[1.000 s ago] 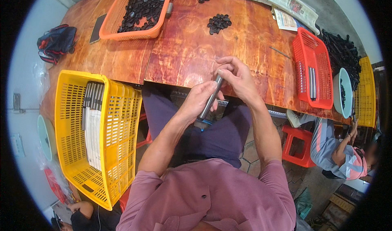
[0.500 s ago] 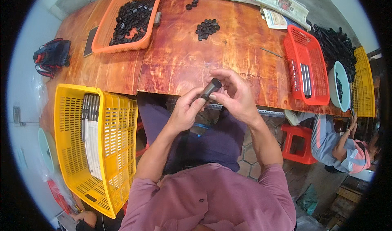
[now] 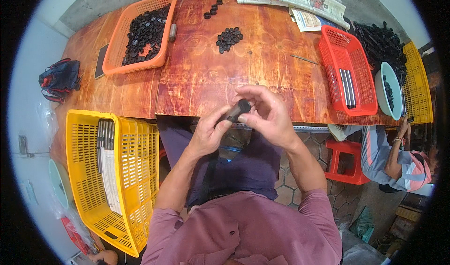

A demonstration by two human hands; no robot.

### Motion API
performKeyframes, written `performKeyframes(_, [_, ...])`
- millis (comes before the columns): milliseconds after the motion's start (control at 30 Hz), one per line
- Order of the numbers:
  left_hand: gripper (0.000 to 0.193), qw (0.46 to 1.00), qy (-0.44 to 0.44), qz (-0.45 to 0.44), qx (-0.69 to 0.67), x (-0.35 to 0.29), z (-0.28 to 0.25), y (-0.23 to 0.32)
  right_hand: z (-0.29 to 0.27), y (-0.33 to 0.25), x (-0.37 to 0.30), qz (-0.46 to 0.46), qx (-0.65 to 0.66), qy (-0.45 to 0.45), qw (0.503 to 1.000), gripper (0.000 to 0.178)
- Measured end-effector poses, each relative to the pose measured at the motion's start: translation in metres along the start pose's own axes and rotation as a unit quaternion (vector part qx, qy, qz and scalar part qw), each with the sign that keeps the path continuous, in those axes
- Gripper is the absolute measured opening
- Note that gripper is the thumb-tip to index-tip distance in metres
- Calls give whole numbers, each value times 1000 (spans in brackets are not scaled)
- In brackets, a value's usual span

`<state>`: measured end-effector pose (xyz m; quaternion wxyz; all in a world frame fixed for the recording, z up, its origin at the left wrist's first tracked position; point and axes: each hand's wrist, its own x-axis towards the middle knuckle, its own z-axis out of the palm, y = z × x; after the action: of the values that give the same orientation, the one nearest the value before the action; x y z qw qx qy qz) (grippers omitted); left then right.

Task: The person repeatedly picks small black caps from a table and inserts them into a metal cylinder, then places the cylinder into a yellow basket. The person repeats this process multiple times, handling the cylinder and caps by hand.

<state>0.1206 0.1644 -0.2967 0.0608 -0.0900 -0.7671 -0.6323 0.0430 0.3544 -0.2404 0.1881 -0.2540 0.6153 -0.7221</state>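
The person's left hand [image 3: 211,130] is closed round a dark tube [image 3: 230,113], with the thumb lying on it. The right hand [image 3: 271,117] curls half open round the tube's round black end, its thumb by the side; I can't tell how hard it squeezes. The tube is up over the lap, by the table [image 3: 201,89] edge. A second ago it looked long, its shiny end pointing down at the lap; now it looks short and its black end faces up. Past the hands sits a little pile of black caps [image 3: 229,40]. A red basket [image 3: 354,61] with metal tubes [image 3: 348,88] is right of the hands, and a yellow crate [image 3: 136,162] is left.
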Motion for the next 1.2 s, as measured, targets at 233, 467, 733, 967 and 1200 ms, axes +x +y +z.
performKeyframes(233, [38, 928, 37, 169, 330, 49, -10, -1, -39, 12, 33, 64, -170, 23, 983, 26])
performKeyframes(467, [30, 833, 9, 185, 521, 80, -10, -23, -63, 43, 62, 86, -315, -11, 945, 28])
performKeyframes(733, [37, 830, 2, 203, 520, 84, -8, -35, -70, 61, 62, 29, -360, -13, 932, 25])
performKeyframes(967, [37, 891, 36, 162, 423, 76, -6, -36, -66, 61, 54, -119, -418, -18, 901, 21])
performKeyframes(1200, [38, 892, 37, 170, 418, 75, -5, -36, -63, 70, 43, -200, -458, 7, 866, 20])
